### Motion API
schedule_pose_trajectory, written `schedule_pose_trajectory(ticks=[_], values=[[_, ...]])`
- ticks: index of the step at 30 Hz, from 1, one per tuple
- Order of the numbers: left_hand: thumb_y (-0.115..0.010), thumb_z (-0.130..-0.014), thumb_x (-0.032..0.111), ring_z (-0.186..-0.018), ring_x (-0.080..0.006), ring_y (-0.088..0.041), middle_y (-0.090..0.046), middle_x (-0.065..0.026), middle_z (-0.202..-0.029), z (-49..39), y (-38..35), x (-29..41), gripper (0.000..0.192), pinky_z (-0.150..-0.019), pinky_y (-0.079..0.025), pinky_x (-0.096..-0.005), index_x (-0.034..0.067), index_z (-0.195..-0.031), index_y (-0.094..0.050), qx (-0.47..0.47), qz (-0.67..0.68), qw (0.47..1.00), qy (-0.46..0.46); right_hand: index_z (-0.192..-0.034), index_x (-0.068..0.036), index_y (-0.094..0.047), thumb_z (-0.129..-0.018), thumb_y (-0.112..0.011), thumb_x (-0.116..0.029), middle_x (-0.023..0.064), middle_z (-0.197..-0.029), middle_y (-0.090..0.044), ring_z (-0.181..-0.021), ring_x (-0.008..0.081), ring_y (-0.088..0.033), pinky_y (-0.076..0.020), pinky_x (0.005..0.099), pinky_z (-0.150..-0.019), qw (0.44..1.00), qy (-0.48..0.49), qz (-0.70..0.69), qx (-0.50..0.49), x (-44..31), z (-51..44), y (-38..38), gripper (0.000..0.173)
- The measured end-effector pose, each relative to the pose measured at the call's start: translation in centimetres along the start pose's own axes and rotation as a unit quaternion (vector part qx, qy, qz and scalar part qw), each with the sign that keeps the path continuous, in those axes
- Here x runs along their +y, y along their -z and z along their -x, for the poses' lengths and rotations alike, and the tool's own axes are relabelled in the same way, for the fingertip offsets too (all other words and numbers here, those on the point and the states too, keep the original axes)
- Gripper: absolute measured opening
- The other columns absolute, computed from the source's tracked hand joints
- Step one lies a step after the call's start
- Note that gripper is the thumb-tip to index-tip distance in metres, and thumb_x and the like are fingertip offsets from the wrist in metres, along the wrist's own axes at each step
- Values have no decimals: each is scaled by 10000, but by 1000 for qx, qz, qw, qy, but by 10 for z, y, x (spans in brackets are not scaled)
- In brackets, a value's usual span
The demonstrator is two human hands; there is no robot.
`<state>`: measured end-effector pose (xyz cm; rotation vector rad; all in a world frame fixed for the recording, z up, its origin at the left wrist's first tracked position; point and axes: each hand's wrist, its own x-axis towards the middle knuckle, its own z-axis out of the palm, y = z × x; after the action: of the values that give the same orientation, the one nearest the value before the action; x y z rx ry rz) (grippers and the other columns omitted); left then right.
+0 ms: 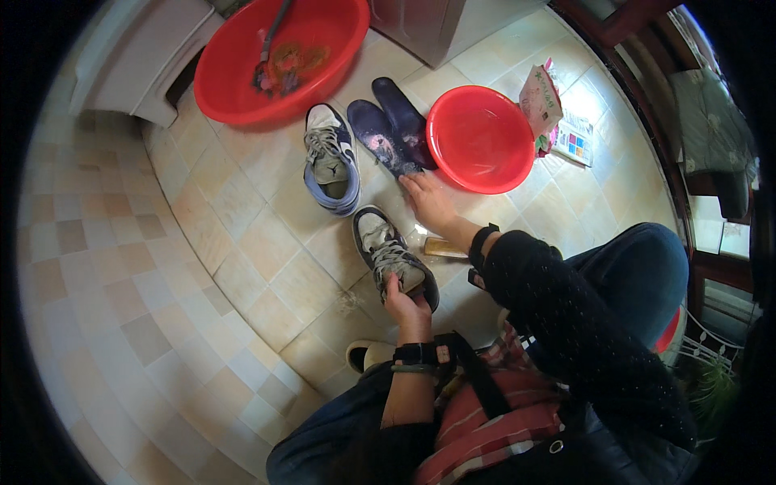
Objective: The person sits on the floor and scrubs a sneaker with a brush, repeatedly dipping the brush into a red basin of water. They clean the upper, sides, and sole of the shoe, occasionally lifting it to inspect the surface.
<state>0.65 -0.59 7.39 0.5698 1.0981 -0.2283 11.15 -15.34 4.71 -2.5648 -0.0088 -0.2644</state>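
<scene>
My left hand (410,306) grips the tongue and collar of a dark and white sneaker (383,247) with loose grey laces. Ahead of it, my right hand (430,202) reaches to the near end of a dark shoe insole (377,134), fingertips at its edge; whether it grips the insole cannot be told. A second insole (400,112) lies against the first, both with pale patches. The other sneaker (331,160) stands on the tiles to their left. Beside the insoles is a small red basin (481,139) with what looks like water. A brush (447,247) lies partly behind my right forearm.
A large red basin (212,91) at the top left holds a hose-like grey item and colourful objects. A white fixture (145,60) is left of it, a pale cabinet or appliance (418,27) right. An upright printed packet (539,102) stands beside the small basin. Beige slippers (379,353) are near my knee.
</scene>
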Motion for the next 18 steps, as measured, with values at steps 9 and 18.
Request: schedule_pose_trajectory(ticks=[9, 18], values=[[-536, -881, 203, -953, -260, -601, -601, -113, -1061, -2, -5, 0, 306, -819, -502, -362, -3, -1108, -552, 18, 61, 997, 40, -1282, -30, -399, -823, -595, -228, 234, -1041, -591, -927, 432, -581, -470, 472, -816, 948, -316, 0, -30, 12, -13, -14, 537], [-571, -841, 207, -943, -254, -599, -603, -105, -1039, -5, -8, -1, 307, -804, -506, -369, 3, -1070, -578, 29, 51, 997, 41, -901, -43, -625, -752, -590, -109, 178, -826, -642, -793, 338, -627, -480, 387, -742, 926, -354, -128, -28, 20, -13, -10, 167]])
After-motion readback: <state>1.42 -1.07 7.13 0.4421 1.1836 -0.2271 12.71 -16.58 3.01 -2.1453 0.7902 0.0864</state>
